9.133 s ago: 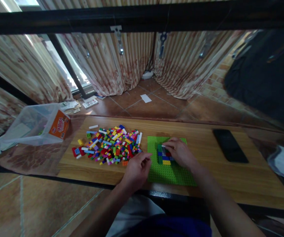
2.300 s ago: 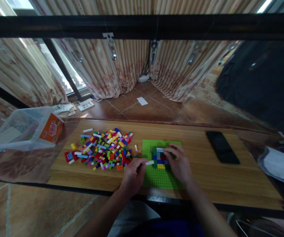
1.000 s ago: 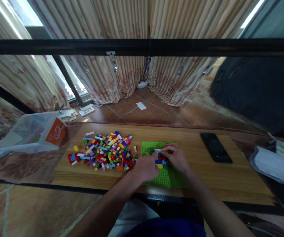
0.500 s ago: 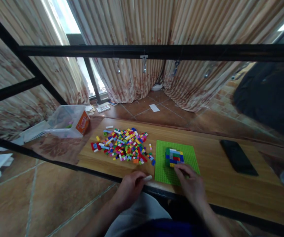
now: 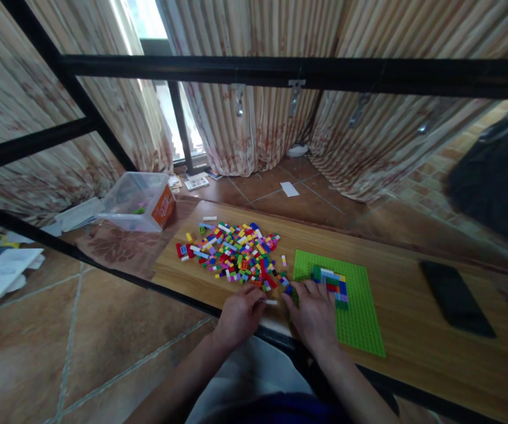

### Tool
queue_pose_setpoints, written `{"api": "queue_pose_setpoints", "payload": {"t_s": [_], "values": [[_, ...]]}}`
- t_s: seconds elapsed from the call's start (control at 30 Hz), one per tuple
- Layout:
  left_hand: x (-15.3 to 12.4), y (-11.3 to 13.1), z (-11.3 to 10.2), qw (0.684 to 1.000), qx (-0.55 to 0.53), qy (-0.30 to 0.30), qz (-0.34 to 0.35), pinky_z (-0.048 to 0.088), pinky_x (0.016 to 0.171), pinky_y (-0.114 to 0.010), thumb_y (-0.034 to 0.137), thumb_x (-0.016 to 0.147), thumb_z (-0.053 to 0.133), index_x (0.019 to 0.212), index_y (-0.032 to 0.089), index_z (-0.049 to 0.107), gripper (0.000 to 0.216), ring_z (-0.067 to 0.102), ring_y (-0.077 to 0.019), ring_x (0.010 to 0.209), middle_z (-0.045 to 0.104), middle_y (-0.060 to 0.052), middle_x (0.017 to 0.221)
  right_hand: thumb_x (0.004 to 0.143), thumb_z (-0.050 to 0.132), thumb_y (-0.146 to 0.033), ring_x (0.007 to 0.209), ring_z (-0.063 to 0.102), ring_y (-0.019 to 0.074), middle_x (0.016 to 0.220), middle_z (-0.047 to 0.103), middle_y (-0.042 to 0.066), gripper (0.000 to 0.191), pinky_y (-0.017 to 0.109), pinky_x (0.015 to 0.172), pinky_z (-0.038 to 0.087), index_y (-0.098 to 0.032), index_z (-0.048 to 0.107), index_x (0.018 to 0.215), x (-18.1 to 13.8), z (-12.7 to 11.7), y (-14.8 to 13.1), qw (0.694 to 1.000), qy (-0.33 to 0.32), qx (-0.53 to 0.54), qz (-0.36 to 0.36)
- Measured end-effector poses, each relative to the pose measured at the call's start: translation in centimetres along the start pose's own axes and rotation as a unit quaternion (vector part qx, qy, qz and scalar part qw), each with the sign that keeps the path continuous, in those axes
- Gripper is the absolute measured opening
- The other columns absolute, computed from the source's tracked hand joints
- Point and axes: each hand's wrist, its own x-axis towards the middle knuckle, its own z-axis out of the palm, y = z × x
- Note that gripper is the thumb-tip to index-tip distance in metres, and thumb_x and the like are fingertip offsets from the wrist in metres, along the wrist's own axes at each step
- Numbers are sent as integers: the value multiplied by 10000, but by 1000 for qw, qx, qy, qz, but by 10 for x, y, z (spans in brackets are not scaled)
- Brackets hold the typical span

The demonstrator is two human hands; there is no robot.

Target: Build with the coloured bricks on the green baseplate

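Brick build [image 5: 342, 288]: compact multicolour cluster with red in the middle, sitting toward the far side of the green baseplate [image 5: 359, 330]. Looks partly done: cluster is down, most of the plate bare. Can't tell how many layers.

Left hand [image 5: 239, 315]: pinching a white brick [image 5: 271, 302] off the plate, so that one's not placed. Right hand [image 5: 315, 315]: palm down over the plate's left edge, hiding part of the build, fingertips by a few loose blue bricks; can't tell if it grips anything.

Plenty left over: big loose brick pile [image 5: 240, 253] on the counter [image 5: 397, 282], left of the plate. Black phone [image 5: 457, 298] off right; clear bin [image 5: 148, 222] beyond the pile, left.
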Motion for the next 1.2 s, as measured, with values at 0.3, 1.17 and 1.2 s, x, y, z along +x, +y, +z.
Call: {"api": "queue_pose_setpoints", "payload": {"t_s": [0.3,1.17,1.2], "values": [[19,-5,21,998,35,49,25,510,765,-252,160,913,519,964,225,670,173,632,-158,882,633,-44,965,885,561,-419,864,635,238,958,705,91,268,398,795,495,-206,654,1020,0,-3,10,974,2,198,111],[27,-5,30,979,149,126,65,544,674,-211,251,931,553,1028,224,668,152,674,-141,848,644,-37,998,794,632,-410,837,678,213,957,734,80,308,393,812,549,-200,729,998,4,-29,119,898,69,306,309],[27,-5,30,978,152,127,66,544,671,-212,249,930,554,1025,222,668,151,674,-141,843,643,-38,995,808,619,-405,820,673,205,951,729,76,304,381,794,547,-203,726,1009,5,-30,117,906,62,294,299]]}}
